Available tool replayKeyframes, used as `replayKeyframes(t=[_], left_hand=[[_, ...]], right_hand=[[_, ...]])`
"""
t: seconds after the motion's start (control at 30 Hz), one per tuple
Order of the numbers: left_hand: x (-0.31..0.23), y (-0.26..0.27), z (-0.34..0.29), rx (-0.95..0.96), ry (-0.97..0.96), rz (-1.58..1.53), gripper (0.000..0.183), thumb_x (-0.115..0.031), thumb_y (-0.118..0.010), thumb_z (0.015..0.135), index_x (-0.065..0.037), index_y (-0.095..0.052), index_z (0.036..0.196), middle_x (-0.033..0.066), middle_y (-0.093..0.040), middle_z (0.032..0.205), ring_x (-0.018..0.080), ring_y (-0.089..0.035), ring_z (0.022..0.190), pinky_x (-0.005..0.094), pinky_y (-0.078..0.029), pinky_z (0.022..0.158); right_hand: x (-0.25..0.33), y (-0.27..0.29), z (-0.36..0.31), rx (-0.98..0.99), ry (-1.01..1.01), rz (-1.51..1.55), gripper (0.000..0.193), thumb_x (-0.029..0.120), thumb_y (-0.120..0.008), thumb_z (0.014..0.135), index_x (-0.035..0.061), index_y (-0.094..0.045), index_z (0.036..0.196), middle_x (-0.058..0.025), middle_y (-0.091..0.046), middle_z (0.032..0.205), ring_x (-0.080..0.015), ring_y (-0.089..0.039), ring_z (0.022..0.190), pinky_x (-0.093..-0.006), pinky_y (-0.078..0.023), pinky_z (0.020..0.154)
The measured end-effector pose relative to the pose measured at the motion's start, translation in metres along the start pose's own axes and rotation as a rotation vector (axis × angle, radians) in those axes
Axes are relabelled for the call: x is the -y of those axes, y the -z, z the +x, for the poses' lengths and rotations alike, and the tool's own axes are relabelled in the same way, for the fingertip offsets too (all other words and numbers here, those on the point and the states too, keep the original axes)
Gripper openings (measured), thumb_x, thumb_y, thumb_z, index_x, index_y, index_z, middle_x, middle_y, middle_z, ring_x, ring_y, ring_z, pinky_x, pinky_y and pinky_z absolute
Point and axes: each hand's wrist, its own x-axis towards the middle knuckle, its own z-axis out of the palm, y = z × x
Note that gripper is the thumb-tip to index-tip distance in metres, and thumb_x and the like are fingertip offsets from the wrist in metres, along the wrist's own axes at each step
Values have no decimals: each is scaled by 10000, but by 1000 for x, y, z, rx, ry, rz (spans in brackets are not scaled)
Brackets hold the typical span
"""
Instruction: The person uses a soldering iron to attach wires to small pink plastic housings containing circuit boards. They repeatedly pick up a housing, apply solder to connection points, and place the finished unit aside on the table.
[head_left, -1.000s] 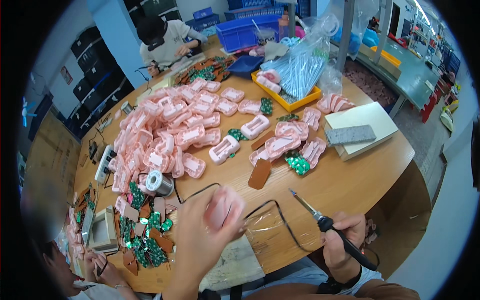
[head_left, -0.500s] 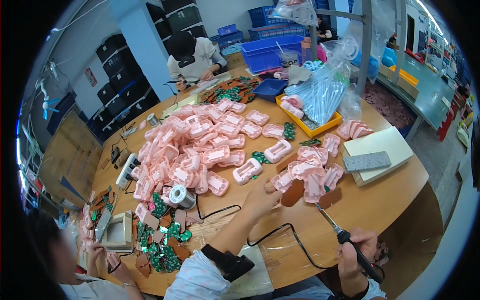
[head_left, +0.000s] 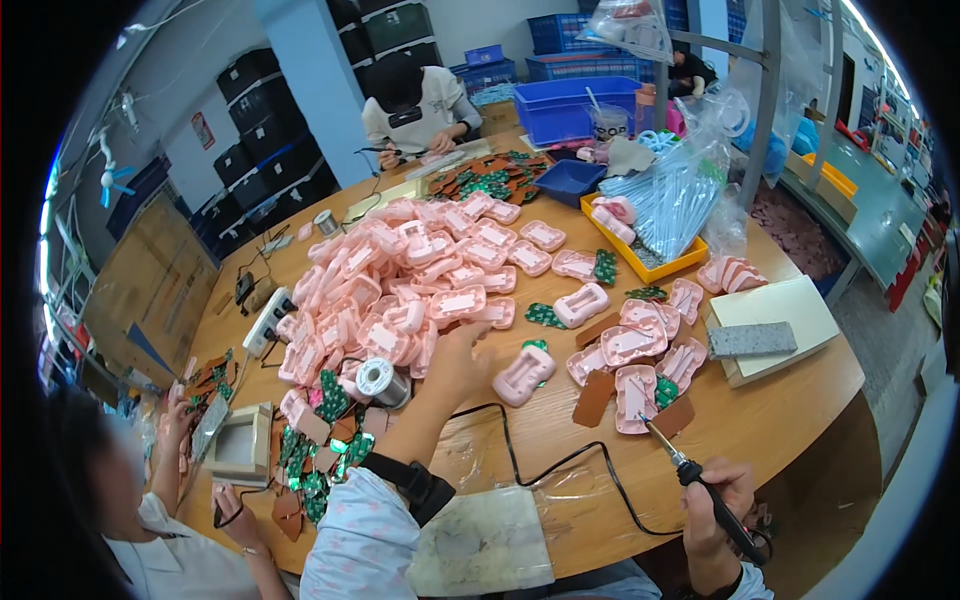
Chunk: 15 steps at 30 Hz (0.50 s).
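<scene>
My right hand (head_left: 716, 500) is wrapped round the black handle of a soldering iron (head_left: 690, 470). The iron's tip is at a pink plastic shell (head_left: 634, 398) in the small group on the right, with brown flaps (head_left: 594, 398) beside it. My left hand (head_left: 462, 362) is stretched over the near right edge of a big heap of pink shells (head_left: 385, 270), fingers apart, with nothing visible in it. Between my hands a single pink shell (head_left: 524, 375) lies on a green printed piece. More pink shells (head_left: 640, 335) lie stacked behind the one at the tip.
A solder spool (head_left: 382, 380) stands by green and brown pieces (head_left: 325, 440). The iron's black cord (head_left: 510, 440) loops across the table. A grey block (head_left: 750, 340) rests on a cream box (head_left: 790, 310). A yellow tray (head_left: 655, 268) holds clear sticks. Co-workers sit left and across.
My left hand has moved left, away from the right-hand group of shells to the large heap. My right hand keeps the soldering iron at the group. The view has shifted slightly.
</scene>
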Motion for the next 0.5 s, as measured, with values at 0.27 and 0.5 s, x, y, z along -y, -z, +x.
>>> replayKeyframes(t=[0.27,0.5], left_hand=[[-26,-43,-21,42,-101,187,528,-347,-744,733,14,-648,1106,206,-663,1036,347,-645,894,419,-513,806],[-31,35,-32,341,434,-1316,492,-314,-518,928,31,-509,1280,192,-638,1136,282,-668,938,385,-556,811]], right_hand=[[13,-12,-7,74,23,-6,217,41,-595,834,16,-429,972,-86,-486,785,-119,-448,664,-263,-383,609],[21,0,-10,47,44,-77,224,52,-608,819,7,-450,971,-101,-509,818,-133,-478,712,-268,-412,657]])
